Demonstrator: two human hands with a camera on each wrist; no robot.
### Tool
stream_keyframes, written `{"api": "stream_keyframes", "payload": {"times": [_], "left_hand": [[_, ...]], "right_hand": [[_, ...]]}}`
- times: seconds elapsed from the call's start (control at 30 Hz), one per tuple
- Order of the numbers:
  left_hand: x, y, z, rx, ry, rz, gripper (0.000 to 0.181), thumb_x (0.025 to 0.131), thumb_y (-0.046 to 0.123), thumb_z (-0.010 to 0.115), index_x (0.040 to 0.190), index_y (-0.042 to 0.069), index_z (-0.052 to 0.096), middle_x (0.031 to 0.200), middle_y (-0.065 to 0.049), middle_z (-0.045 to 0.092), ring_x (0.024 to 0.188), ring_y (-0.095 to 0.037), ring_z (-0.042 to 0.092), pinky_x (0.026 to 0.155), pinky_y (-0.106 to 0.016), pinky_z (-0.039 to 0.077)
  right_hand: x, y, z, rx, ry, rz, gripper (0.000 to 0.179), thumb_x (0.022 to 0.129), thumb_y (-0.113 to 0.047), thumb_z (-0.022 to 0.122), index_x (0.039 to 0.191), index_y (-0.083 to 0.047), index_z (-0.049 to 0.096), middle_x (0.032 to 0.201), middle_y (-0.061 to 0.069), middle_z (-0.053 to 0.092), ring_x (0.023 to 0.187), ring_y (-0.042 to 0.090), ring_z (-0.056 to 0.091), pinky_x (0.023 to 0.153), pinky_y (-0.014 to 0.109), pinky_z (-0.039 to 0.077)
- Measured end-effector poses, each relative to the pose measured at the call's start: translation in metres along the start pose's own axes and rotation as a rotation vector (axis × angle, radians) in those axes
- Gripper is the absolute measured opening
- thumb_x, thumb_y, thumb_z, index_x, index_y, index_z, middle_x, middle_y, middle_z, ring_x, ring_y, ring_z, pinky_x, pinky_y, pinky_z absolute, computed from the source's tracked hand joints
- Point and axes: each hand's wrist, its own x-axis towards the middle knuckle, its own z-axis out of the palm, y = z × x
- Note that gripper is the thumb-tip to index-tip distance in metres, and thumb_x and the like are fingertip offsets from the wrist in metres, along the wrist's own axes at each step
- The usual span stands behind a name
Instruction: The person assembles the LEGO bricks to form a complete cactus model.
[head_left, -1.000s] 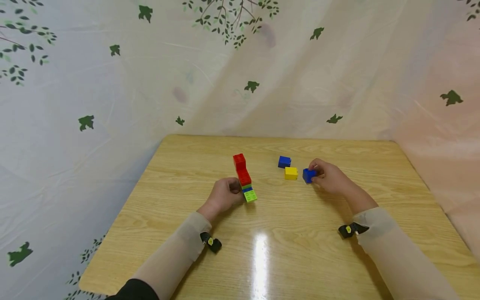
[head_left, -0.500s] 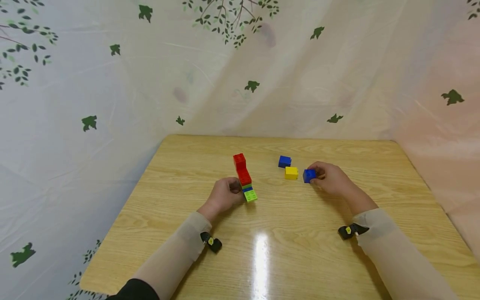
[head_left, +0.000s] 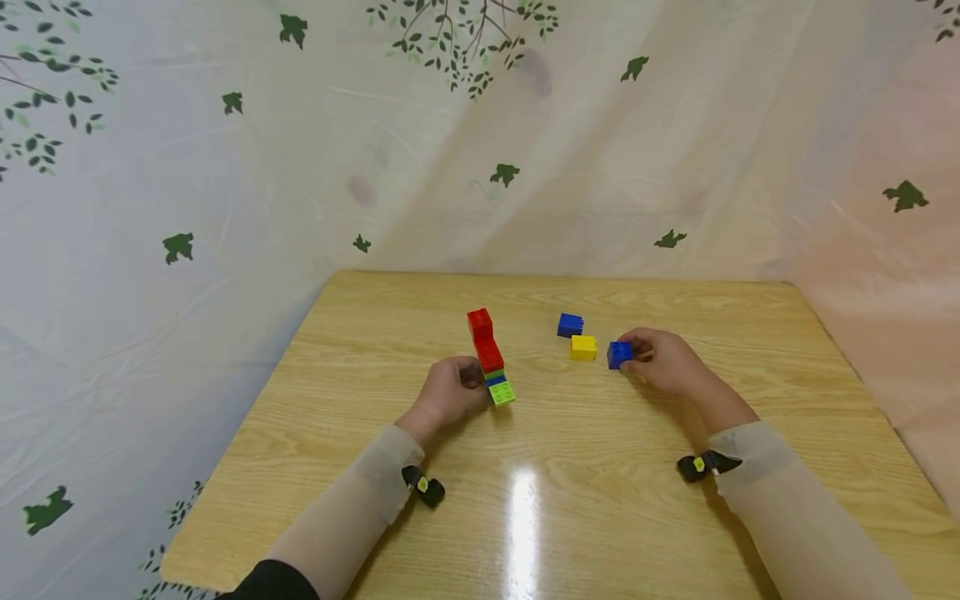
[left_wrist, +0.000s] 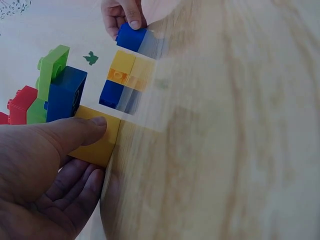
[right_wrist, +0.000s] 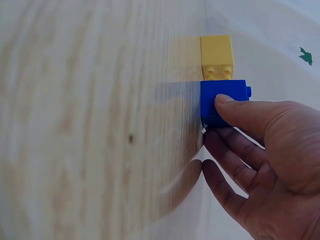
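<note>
My left hand grips the yellow bottom brick of a stepped toy-brick stack, thumb on one side and fingers under the other. Above that brick come a blue brick, light green pieces and red bricks at the top. Farther right, my right hand pinches a blue toy brick between thumb and fingers. In the right wrist view this blue brick sits on the tabletop, its studs facing up. Part of its far side is hidden by the fingers.
A loose yellow brick lies on its side just left of the right hand's brick. Behind it lies another blue brick. The wooden table ends at a leaf-patterned cloth at the back.
My right hand has shifted slightly toward me, and the blue brick in it has turned a little. The left hand and its stack stay in place.
</note>
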Motion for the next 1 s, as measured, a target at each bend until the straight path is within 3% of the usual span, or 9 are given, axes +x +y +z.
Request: {"api": "stream_keyframes", "payload": {"times": [0.57,1.0], "left_hand": [[0.0,0.0,0.001,0.012,0.005,-0.007,0.022,0.09,0.009,0.081,0.111,0.012,0.077,0.1,0.003,0.075,0.093,-0.014,0.069,0.087,-0.035,0.059],[0.001,-0.001,0.001,0.024,0.002,-0.002,0.021,0.091,0.01,0.081,0.111,0.012,0.077,0.101,0.003,0.075,0.094,-0.013,0.069,0.088,-0.035,0.059]], "right_hand": [[-0.004,-0.003,0.001,0.032,0.013,0.042,0.038,0.1,-0.013,0.073,0.136,-0.005,0.062,0.125,0.02,0.066,0.116,0.041,0.063,0.098,0.057,0.053],[-0.007,-0.023,0.008,0.103,0.036,-0.002,0.039,0.101,-0.017,0.072,0.138,-0.01,0.062,0.129,0.017,0.067,0.111,0.037,0.067,0.093,0.052,0.057]]}}
